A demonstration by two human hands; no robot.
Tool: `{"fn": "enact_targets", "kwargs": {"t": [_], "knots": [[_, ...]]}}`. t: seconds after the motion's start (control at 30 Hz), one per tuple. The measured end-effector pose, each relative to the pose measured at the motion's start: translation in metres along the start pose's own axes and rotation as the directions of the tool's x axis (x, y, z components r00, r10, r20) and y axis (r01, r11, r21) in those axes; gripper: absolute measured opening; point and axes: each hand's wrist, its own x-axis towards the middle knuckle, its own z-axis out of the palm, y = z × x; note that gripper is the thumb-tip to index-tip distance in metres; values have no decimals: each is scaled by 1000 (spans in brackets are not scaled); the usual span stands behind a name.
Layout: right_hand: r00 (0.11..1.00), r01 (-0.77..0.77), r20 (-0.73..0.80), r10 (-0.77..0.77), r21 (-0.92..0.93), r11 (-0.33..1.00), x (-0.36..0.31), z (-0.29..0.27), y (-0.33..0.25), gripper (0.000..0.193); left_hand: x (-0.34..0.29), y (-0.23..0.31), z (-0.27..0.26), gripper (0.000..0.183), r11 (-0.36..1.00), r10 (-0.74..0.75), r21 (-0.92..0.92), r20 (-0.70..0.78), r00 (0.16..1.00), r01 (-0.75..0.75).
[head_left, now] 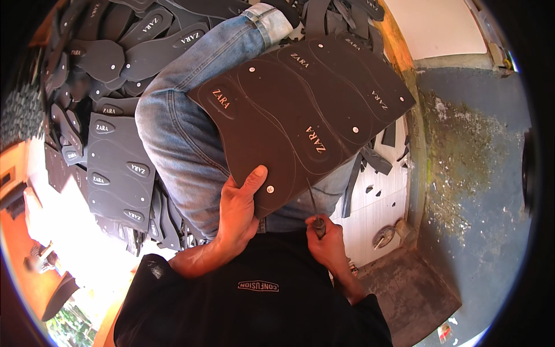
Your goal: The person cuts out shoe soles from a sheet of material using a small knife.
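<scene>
Across my jean-clad legs (179,133) lies a dark foam sheet (263,130), marked with several curved sole outlines, printed lettering and small white dots. My left hand (238,205) grips its near left edge, with the thumb on top beside a white dot and the other fingers mostly hidden beneath. My right hand (327,242) is closed around the dark handle of a thin-bladed knife (319,225). The narrow blade points away from me and meets the sheet's near edge, by the end of a sole outline.
Many cut dark soles (98,61) are heaped at the far left. Another marked foam sheet (118,199) rests left of my knee. Dark offcuts (376,161) lie on the pale floor (378,199) to the right, beside a stained blue-grey wall (468,150).
</scene>
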Motion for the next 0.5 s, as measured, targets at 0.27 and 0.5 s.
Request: {"fn": "enact_targets", "kwargs": {"t": [0.27,0.5], "knots": [[998,18,-59,-20,-34,999,13,16,-6,8,8,-7,-12,24,994,79,67,52,996,-82],[991,57,-115,-66,-75,996,32,26,-6,6,9,-9,-11,26,984,107,140,26,994,-109]]}}
